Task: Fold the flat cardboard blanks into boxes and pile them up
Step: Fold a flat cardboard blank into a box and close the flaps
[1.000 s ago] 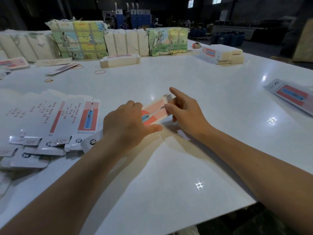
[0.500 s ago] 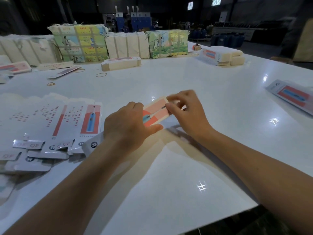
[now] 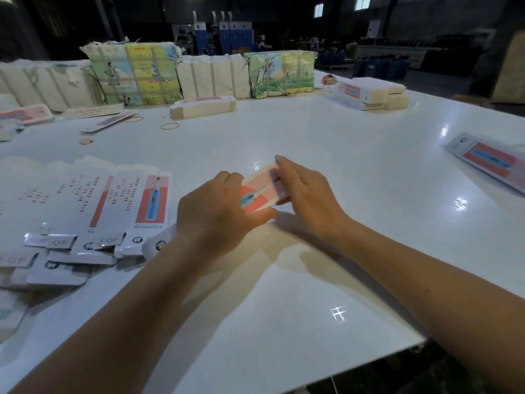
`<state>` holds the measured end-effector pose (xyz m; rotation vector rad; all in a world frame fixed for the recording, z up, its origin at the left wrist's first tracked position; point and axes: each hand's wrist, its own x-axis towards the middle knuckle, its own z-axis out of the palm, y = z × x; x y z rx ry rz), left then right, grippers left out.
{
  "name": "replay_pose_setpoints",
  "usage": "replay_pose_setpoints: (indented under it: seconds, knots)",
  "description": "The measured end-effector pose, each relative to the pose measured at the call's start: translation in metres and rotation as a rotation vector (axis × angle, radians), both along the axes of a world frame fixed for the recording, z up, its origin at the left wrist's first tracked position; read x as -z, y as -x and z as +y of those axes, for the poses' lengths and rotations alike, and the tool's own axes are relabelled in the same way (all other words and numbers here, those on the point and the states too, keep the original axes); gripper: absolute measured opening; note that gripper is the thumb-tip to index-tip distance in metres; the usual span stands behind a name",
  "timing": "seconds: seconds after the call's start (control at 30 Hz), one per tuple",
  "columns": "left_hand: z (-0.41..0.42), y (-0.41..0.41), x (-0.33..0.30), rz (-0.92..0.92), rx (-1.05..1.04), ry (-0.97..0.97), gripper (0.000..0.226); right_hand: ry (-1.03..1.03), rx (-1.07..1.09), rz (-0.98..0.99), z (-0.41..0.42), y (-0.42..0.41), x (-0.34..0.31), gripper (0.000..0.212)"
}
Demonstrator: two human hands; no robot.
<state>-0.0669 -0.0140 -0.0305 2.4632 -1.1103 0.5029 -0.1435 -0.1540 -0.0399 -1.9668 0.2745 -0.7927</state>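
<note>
A long white box (image 3: 260, 191) printed with a red panel and a blue toothbrush lies between my hands at the table's middle. My left hand (image 3: 218, 209) grips its near part, thumb under its front edge. My right hand (image 3: 306, 194) covers the far end, fingers blurred and bent over the end flap. Flat blanks (image 3: 93, 206) with the same print lie fanned out to the left. A few folded boxes (image 3: 369, 93) are piled at the far right.
The white table (image 3: 284, 294) ends close in front of me. Wrapped bundles (image 3: 136, 75) line the far edge, with a strapped stack of blanks (image 3: 203, 107) before them. Rubber bands (image 3: 170, 126) lie loose nearby. Another printed box (image 3: 491, 160) lies at the right edge.
My right hand has slid over the box's far end, its fingers now pressing the flap down. The left hand keeps its grip. The view has shifted slightly.
</note>
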Motion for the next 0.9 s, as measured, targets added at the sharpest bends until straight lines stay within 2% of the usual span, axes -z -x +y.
replay_pose_setpoints:
  seconds: [0.07, 0.1, 0.23, 0.4, 0.5, 0.57, 0.67, 0.73, 0.87, 0.9]
  knots:
    - [0.001, 0.000, 0.000, -0.006, 0.008, 0.016, 0.079, -0.407, -0.084, -0.032, -0.004, -0.002, -0.007, 0.034]
    - [0.002, 0.000, 0.000, -0.010, 0.013, 0.020, 0.079, -0.493, -0.109, -0.035, -0.007, -0.002, -0.010, 0.033]
    - [0.001, 0.000, 0.002, -0.029, 0.034, 0.035, 0.077, -0.483, -0.045, -0.060, -0.009, 0.000, -0.010, 0.031]
    - [0.002, 0.003, 0.000, -0.010, 0.038, 0.054, 0.079, -0.263, -0.040, -0.106, -0.007, 0.003, -0.008, 0.047]
    - [0.003, 0.004, -0.001, 0.009, 0.048, 0.071, 0.079, -0.260, -0.069, -0.119, -0.006, 0.004, -0.008, 0.057]
    - [0.003, 0.004, -0.001, 0.002, 0.047, 0.067, 0.079, -0.181, -0.059, -0.117, -0.003, 0.006, -0.007, 0.052]
    - [0.002, 0.003, 0.000, -0.033, 0.043, 0.053, 0.079, 0.180, 0.028, -0.102, -0.002, 0.011, -0.006, 0.034]
    - [0.002, 0.002, 0.000, -0.043, 0.026, 0.052, 0.077, 0.341, 0.012, -0.038, 0.000, 0.013, -0.006, 0.033]
    - [0.004, 0.000, 0.001, -0.083, 0.004, 0.055, 0.074, 0.400, -0.044, 0.042, 0.003, 0.012, -0.006, 0.030]
    - [0.005, -0.001, 0.001, -0.080, -0.007, 0.044, 0.070, 0.406, -0.077, 0.097, 0.003, 0.011, -0.004, 0.040]
